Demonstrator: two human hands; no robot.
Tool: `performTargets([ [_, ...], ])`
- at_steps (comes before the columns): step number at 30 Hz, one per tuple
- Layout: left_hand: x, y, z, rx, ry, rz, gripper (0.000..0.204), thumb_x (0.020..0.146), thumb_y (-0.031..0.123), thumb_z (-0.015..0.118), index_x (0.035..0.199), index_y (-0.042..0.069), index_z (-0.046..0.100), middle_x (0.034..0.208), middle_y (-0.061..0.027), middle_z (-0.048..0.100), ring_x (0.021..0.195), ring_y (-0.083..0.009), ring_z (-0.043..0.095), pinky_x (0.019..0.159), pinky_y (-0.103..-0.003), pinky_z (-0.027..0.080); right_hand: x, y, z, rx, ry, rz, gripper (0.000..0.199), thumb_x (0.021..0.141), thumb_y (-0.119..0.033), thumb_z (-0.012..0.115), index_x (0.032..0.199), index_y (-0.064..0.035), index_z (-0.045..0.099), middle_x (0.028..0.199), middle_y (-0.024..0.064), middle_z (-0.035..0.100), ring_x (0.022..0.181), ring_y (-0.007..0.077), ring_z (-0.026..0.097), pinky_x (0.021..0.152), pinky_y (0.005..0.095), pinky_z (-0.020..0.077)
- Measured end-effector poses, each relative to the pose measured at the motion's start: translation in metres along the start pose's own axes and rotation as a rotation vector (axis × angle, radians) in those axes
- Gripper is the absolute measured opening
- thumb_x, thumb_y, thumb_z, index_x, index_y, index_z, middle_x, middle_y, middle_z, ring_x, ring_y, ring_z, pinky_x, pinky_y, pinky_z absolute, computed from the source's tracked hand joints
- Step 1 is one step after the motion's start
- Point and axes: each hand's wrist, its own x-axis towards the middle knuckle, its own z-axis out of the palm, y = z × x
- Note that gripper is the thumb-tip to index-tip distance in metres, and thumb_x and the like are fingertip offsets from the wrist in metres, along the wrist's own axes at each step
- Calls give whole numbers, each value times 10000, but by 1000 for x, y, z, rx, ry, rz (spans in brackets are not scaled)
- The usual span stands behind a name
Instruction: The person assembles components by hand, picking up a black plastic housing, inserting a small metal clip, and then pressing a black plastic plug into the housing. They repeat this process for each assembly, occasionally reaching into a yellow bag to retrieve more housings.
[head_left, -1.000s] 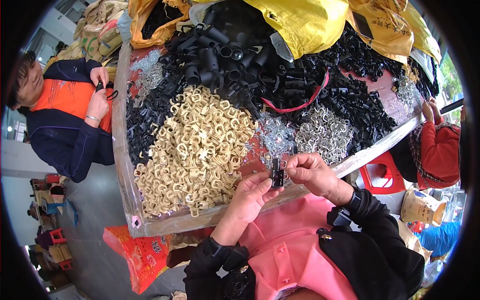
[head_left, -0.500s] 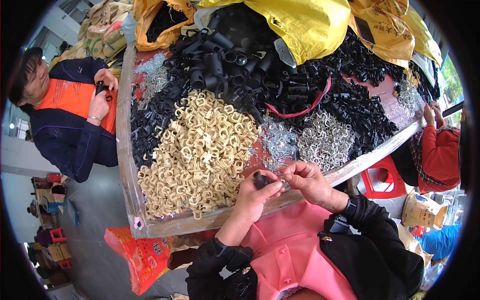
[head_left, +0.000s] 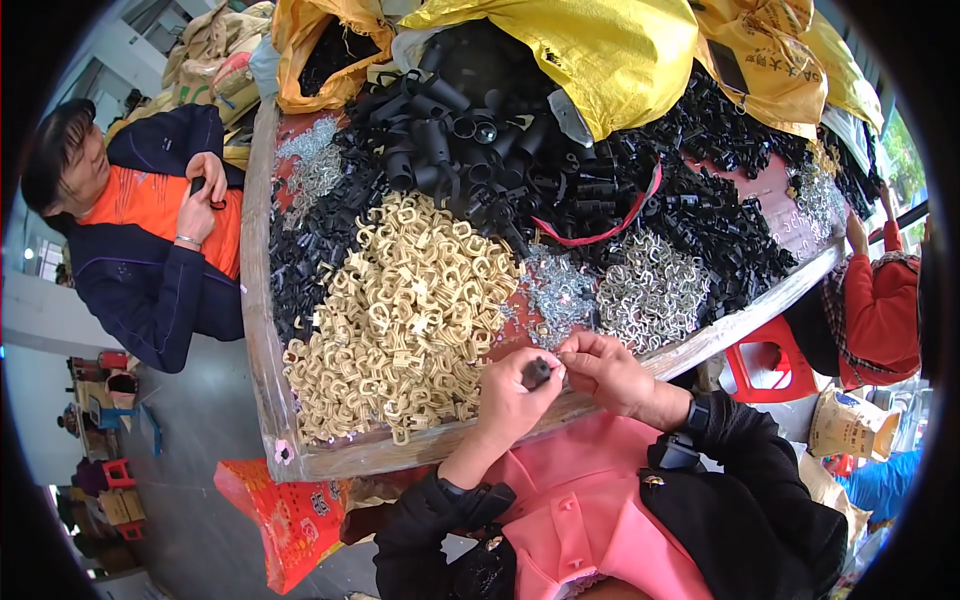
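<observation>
My left hand (head_left: 508, 397) is closed around a small black plastic tube part (head_left: 537, 372), held over the near edge of the wooden table (head_left: 262, 330). My right hand (head_left: 603, 370) pinches the same part from the right, fingertips meeting the left hand's. Just beyond the hands lie a heap of cream plastic clips (head_left: 400, 315), a scatter of small silver metal pieces (head_left: 560, 295) and a pile of silver wire clips (head_left: 650, 290). What the right fingertips pinch besides the part is too small to tell.
Black plastic tubes (head_left: 470, 140) and smaller black parts (head_left: 720, 220) fill the far table, under yellow sacks (head_left: 590, 50). A person in orange and navy (head_left: 150, 250) sits at the left side, another in red (head_left: 885, 300) at the right. A red stool (head_left: 765, 365) stands near the right edge.
Both hands have drawn slightly nearer to me along the table edge; the black part, held upright between the fingers a second ago, now lies deeper in my left hand's grip.
</observation>
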Motion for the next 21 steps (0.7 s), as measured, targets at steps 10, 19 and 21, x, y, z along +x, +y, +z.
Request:
performTargets([
  [10, 8, 4, -12, 107, -127, 228, 102, 649, 6, 624, 719, 40, 559, 665, -53, 578, 572, -122, 560, 514, -231, 433, 3, -23, -1, -234, -146, 14, 144, 838, -203, 501, 840, -59, 504, 662, -34, 472, 522, 28, 378, 463, 158, 309],
  [19, 13, 4, -15, 122, -161, 341, 93, 657, -2, 617, 724, 33, 562, 664, -49, 578, 581, -106, 550, 529, -224, 429, 12, -18, -12, -143, -262, 159, 134, 840, -202, 501, 855, -70, 512, 668, -23, 489, 530, 31, 396, 466, 159, 316],
  [21, 13, 4, -14, 128, -160, 365, 90, 660, -1, 616, 726, 30, 565, 663, -47, 578, 582, -99, 546, 532, -219, 426, 11, -16, -13, -95, -270, 176, 131, 839, -198, 503, 858, -69, 514, 670, -21, 492, 530, 31, 399, 466, 158, 316],
])
